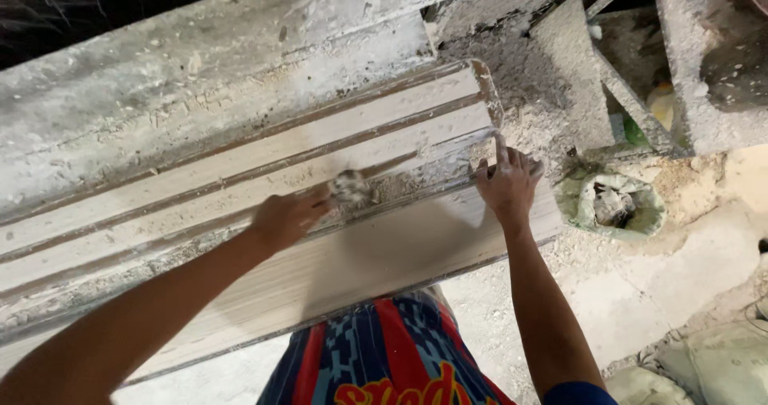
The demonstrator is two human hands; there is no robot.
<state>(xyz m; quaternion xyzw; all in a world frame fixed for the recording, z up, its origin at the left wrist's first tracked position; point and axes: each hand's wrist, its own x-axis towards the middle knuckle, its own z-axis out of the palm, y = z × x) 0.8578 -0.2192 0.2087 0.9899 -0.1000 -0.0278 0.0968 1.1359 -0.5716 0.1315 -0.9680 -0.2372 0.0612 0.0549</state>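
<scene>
**Plaster moulding being worked, both hands on the piece**

Plaster-caked wad (350, 186) sits in the left hand (284, 219), fingers closed round it, pressed onto the grooved face of the long moulding (240, 169). It looks like fibre or a worn brush head; too blurred to tell which. Contact point is mid-length, in the channel between two ridges.

Right hand (508, 185) at 3 o'clock from the wad, fingers spread and hooked over the moulding's near edge close to its end. Not gripping a tool; probably bracing the piece so it doesn't shift under the left hand's pressure.

Moulding runs diagonally, 8 o'clock to 2 o'clock, on a desk (160, 77) crusted in white plaster. A flat smooth board (384, 253) lies along its near side, touching it.

Further out: plaster-smeared bucket (612, 205) on the floor at 3 o'clock, near the right hand. Rubble and dust on the floor (640, 293). Sacks (720, 365) at 5 o'clock, well apart.
</scene>
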